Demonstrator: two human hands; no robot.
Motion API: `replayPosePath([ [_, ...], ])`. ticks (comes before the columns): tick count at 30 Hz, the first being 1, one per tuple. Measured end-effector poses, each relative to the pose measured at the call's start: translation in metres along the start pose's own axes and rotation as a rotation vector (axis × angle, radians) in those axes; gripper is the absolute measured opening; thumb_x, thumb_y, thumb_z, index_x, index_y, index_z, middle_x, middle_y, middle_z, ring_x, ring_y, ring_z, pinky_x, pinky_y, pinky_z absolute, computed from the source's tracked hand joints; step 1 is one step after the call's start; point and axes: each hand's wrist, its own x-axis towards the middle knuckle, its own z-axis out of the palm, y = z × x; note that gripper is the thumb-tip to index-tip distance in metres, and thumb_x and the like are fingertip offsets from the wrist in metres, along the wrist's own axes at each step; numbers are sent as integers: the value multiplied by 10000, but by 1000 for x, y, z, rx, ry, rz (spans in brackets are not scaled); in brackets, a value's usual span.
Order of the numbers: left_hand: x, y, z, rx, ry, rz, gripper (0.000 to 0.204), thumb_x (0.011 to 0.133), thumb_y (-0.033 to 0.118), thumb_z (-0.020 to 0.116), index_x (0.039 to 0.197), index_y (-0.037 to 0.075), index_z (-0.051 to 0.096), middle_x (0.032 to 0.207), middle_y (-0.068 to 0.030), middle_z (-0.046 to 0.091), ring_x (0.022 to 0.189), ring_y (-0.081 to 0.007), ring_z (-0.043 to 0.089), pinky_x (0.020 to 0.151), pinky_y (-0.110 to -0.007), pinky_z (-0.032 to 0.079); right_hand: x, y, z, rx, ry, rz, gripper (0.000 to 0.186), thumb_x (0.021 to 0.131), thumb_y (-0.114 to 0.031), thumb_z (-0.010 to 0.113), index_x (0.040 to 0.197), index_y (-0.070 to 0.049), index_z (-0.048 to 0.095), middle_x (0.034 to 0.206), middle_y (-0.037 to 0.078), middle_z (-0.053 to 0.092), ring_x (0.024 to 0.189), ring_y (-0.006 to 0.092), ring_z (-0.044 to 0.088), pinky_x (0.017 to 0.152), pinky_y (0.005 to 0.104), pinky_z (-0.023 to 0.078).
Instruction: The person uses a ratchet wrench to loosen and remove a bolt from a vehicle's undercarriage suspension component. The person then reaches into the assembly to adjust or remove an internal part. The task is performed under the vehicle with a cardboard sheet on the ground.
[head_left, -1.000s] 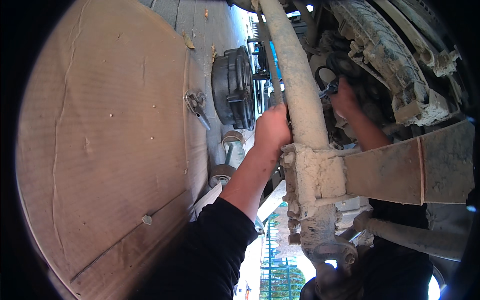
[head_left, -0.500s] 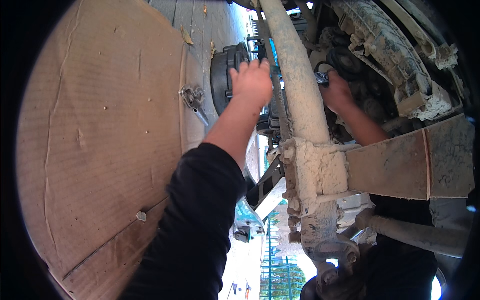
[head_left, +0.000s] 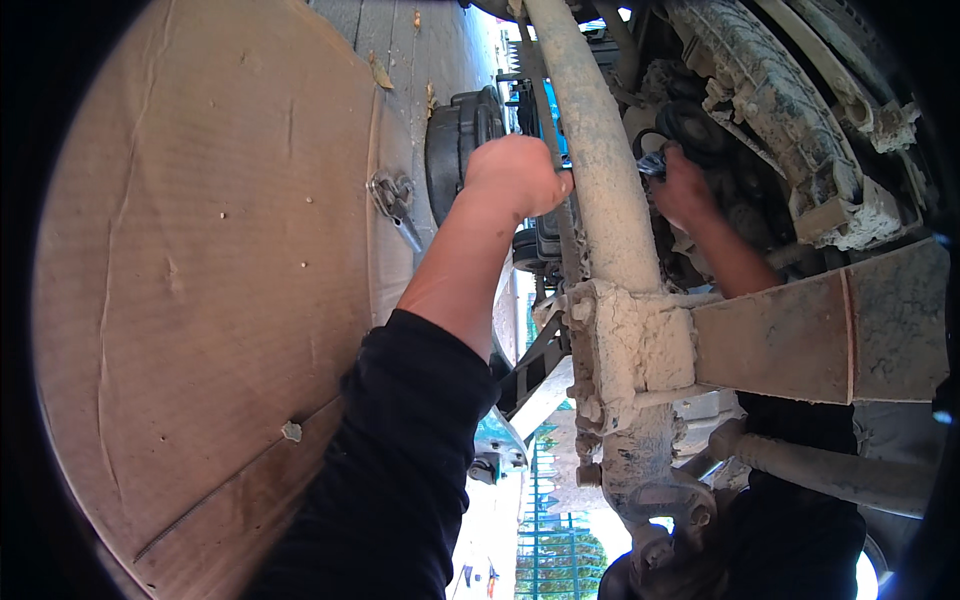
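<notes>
My left hand [head_left: 515, 175] is closed, its thumb side close to the mud-caked axle tube [head_left: 595, 130]; whatever the fingers hold, if anything, is hidden. Beyond the tube, my right hand [head_left: 685, 190] reaches among dark engine parts and grips a shiny metal tool [head_left: 652, 163], only partly visible. A black pulley-like wheel [head_left: 692, 124] is just past that hand. Left of my left hand, a round black plastic housing [head_left: 455, 145] stands on the ground. Silver metal hand tools [head_left: 397, 205] lie at the cardboard's edge, beside my left forearm.
A big brown cardboard sheet [head_left: 230, 250] covers the ground on the left. On the right, a muddy bracket [head_left: 640, 340] and flat steel beam [head_left: 775, 340] cross beneath my right forearm. A dirty rod [head_left: 830, 468] runs lower right. A green fence [head_left: 560, 560] shows beyond.
My left hand has gone from spread fingers over the black housing to a closed fist nearer the axle tube. My right hand keeps its grip on the metal tool, barely shifted.
</notes>
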Motion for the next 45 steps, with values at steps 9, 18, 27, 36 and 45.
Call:
replayPosePath([
  [9, -19, -12, 64, -1015, -604, 242, 342, 884, 299, 805, 1053, 1, 796, 945, -53, 788, 818, -202, 754, 764, -373, 587, -3, 40, 1, 45, 102, -67, 592, 918, -57, 706, 1469, -55, 490, 1160, 305, 697, 1145, 500, 650, 945, 524, 541],
  [18, -12, -18, 32, -124, 99, 29, 291, 912, 180, 712, 1162, 42, 771, 1171, -193, 768, 1122, -342, 741, 959, -449, 596, -3, 6, 2, 23, 25, 6, 505, 906, -122, 729, 1372, -42, 551, 1209, 309, 690, 1159, 494, 655, 975, 507, 537],
  [27, -6, -22, -6, -44, -82, 48, 442, 783, 248, 813, 1175, 48, 775, 1075, -204, 764, 1034, -354, 728, 946, -421, 582, 3, 8, 8, 29, 78, -33, 449, 936, -180, 738, 1322, -29, 564, 1161, 296, 711, 1125, 503, 662, 952, 551, 546],
  [36, -24, -6, 19, -659, -557, 186, 341, 776, 243, 839, 957, -40, 781, 766, -111, 749, 597, -217, 698, 634, -386, 576, 0, 40, -4, -27, 90, -119, 531, 942, -117, 711, 1438, -61, 528, 1211, 284, 697, 1159, 480, 657, 972, 525, 537],
  [45, -5, -31, 8, -115, -14, -8, 420, 813, 325, 752, 1088, 8, 781, 1174, -198, 765, 1118, -388, 721, 963, -450, 582, -2, -9, -3, -43, 48, -31, 362, 949, -172, 720, 1236, -18, 561, 1134, 288, 715, 1100, 493, 668, 937, 551, 546],
])
